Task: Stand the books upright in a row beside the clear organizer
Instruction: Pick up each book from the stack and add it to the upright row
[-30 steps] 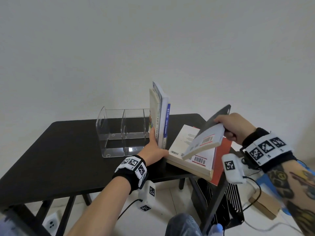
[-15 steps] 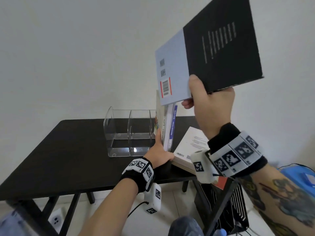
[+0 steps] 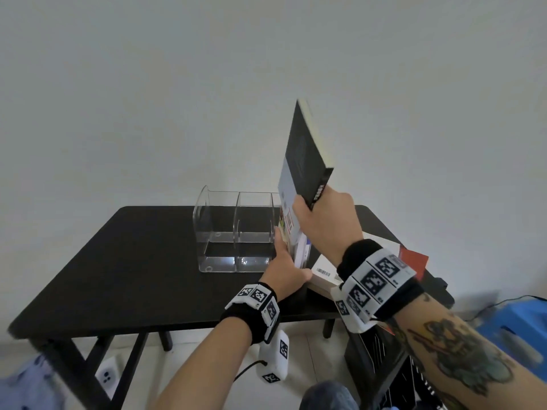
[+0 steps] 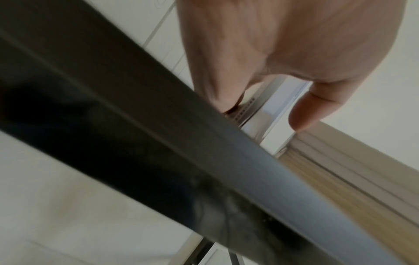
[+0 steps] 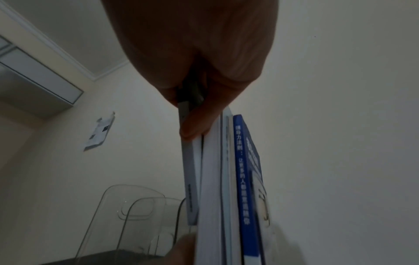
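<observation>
The clear organizer [image 3: 236, 232] stands on the black table [image 3: 133, 261]. Two or three books [image 3: 299, 253] stand upright against its right side. My left hand [image 3: 285, 261] holds them near the bottom, fingers along the left cover and thumb on the right, as the left wrist view shows [image 4: 265, 114]. My right hand [image 3: 322, 223] grips a black and grey book [image 3: 307, 155] by its lower spine, upright and tilted. In the right wrist view this book [image 5: 190, 170] hangs along the organizer-side face of the standing books [image 5: 213, 179], beside the blue-spined one [image 5: 244, 179].
More books lie flat in a stack [image 3: 325, 275] at the table's right end, with a red one [image 3: 413, 257] underneath jutting over the edge. A black rack [image 3: 381, 365] and a blue object [image 3: 515, 329] stand on the floor to the right. A bare wall lies behind the table.
My right hand lifted the black book off the flat stack, raised it high, then turned it edge-on and lowered it toward the standing books. My left hand kept its hold.
</observation>
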Available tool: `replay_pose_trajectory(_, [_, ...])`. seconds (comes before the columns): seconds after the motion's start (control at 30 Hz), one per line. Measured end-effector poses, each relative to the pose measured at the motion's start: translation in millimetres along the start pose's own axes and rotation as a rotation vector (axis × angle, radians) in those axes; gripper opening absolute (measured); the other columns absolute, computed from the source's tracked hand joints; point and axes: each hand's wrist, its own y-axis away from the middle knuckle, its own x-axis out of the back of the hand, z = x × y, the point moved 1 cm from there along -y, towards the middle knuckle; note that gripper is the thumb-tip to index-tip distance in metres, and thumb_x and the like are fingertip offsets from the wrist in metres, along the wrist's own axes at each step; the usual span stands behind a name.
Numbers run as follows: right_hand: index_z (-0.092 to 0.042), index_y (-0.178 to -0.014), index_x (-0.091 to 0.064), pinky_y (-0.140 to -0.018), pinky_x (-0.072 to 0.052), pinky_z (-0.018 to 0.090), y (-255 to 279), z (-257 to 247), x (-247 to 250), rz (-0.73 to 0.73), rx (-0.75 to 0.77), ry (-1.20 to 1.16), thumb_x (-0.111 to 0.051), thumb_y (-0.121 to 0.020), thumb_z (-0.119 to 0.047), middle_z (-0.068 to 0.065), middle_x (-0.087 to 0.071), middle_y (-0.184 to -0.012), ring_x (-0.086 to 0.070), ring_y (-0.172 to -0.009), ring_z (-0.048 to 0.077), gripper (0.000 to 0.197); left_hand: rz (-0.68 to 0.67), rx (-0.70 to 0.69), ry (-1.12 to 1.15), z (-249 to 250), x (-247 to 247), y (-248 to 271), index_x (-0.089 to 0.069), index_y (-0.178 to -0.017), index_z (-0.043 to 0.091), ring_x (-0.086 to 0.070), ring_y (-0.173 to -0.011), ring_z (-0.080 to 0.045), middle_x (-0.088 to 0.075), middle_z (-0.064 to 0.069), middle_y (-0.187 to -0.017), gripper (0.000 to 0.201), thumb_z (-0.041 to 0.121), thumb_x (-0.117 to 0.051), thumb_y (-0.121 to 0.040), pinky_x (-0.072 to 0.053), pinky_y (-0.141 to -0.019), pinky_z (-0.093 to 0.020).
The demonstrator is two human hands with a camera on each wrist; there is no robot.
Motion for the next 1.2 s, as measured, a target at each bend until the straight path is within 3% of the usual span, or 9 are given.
replay_pose_trajectory(0.1, [-0.012, -0.107, -0.053, -0.042, -0.032, 0.016, 1, 0, -8, -0.006, -0.042, -0.018, -0.051, -0.095, -0.024, -0.007, -0.046, -0.053, -0.048, -0.045, 0.009, 0.018, 0.053, -0.057, -0.026, 0, 0, 0, 0.036, -0.143, 0.029, -0.067, -0.098, -0.028, -0.055, -0.017, -0.134, 0.121, 0.018, -0.067, -0.083, -0.054, -0.089, -0.035])
replay_pose_trajectory(0.17, [-0.012, -0.143, -0.035, -0.052, -0.044, 0.026, 5, -2, -13, -0.044, -0.062, -0.037, -0.051, -0.095, -0.023, 0.001, -0.056, -0.061, -0.057, -0.055, 0.021, 0.051, 0.09, -0.104, -0.028, 0, -1, 1, 0.032, -0.146, 0.026, -0.067, -0.086, -0.022, -0.064, -0.017, -0.121, 0.117, 0.018, -0.067, -0.084, -0.054, -0.08, -0.027])
replay_pose_trajectory(0.23, [-0.026, -0.154, -0.003, -0.062, -0.05, 0.03, 9, -5, -16, -0.077, -0.06, -0.027, -0.049, -0.095, -0.024, 0.005, -0.062, -0.07, -0.061, -0.062, 0.025, 0.075, 0.141, -0.098, 0.0, 0, -3, 3, 0.012, -0.152, 0.014, -0.067, -0.084, -0.024, -0.066, -0.02, -0.111, 0.1, 0.016, -0.063, -0.086, -0.054, -0.073, -0.025])
replay_pose_trajectory(0.33, [-0.048, -0.142, 0.028, -0.069, -0.057, 0.038, 11, -2, -20, -0.08, -0.081, -0.049, -0.05, -0.093, -0.021, 0.007, -0.064, -0.071, -0.063, -0.063, 0.026, 0.096, 0.249, -0.109, 0.028, 5, -7, 9, -0.03, -0.143, 0.006, -0.065, -0.1, -0.033, -0.065, -0.02, -0.114, 0.065, 0.023, -0.06, -0.088, -0.058, -0.082, -0.039])
replay_pose_trajectory(0.43, [-0.047, -0.143, 0.029, -0.069, -0.059, 0.04, 11, 0, -22, -0.077, -0.102, -0.074, -0.05, -0.093, -0.018, 0.006, -0.063, -0.071, -0.063, -0.061, 0.024, 0.098, 0.34, -0.203, 0.026, 6, -9, 13, -0.036, -0.142, 0.022, -0.064, -0.104, -0.022, -0.062, -0.002, -0.118, 0.061, 0.029, -0.061, -0.087, -0.057, -0.086, -0.034])
replay_pose_trajectory(0.57, [-0.048, -0.144, 0.028, -0.073, -0.059, 0.037, 13, 4, -20, -0.072, -0.109, -0.115, -0.053, -0.094, -0.021, 0.002, -0.066, -0.08, -0.064, -0.066, 0.02, 0.099, 0.396, -0.194, -0.106, 6, -7, 13, -0.048, -0.133, 0.014, -0.059, -0.111, -0.02, -0.059, -0.003, -0.122, 0.05, 0.022, -0.059, -0.085, -0.053, -0.093, -0.036])
replay_pose_trajectory(0.77, [-0.046, -0.147, 0.017, -0.076, -0.058, 0.038, 16, 5, -18, -0.085, -0.089, -0.144, -0.055, -0.093, -0.028, 0.002, -0.069, -0.088, -0.067, -0.072, 0.022, 0.092, 0.459, -0.277, -0.289, 12, -6, 23, -0.03, -0.141, 0.015, -0.056, -0.088, -0.02, -0.062, -0.001, -0.096, 0.054, 0.009, -0.049, -0.09, -0.046, -0.072, -0.029])
replay_pose_trajectory(0.97, [-0.046, -0.146, 0.015, -0.073, -0.059, 0.043, 16, 4, -17, -0.118, -0.069, -0.085, -0.058, -0.089, -0.03, 0.004, -0.07, -0.09, -0.068, -0.072, 0.025, 0.094, 0.421, -0.266, -0.436, 9, 4, 21, -0.039, -0.131, 0.007, -0.049, -0.072, -0.019, -0.043, 0.007, -0.07, 0.04, 0.003, -0.047, -0.092, -0.049, -0.066, -0.033])
replay_pose_trajectory(1.2, [-0.045, -0.145, 0.011, -0.068, -0.06, 0.044, 15, 6, -12, -0.149, -0.056, -0.049, -0.057, -0.086, -0.021, 0.004, -0.063, -0.068, -0.065, -0.063, 0.025, 0.093, 0.356, -0.179, -0.362, 5, 1, 15, -0.036, -0.133, 0.01, -0.065, -0.087, -0.03, -0.067, -0.011, -0.09, 0.041, 0.004, -0.047, -0.094, -0.055, -0.081, -0.042])
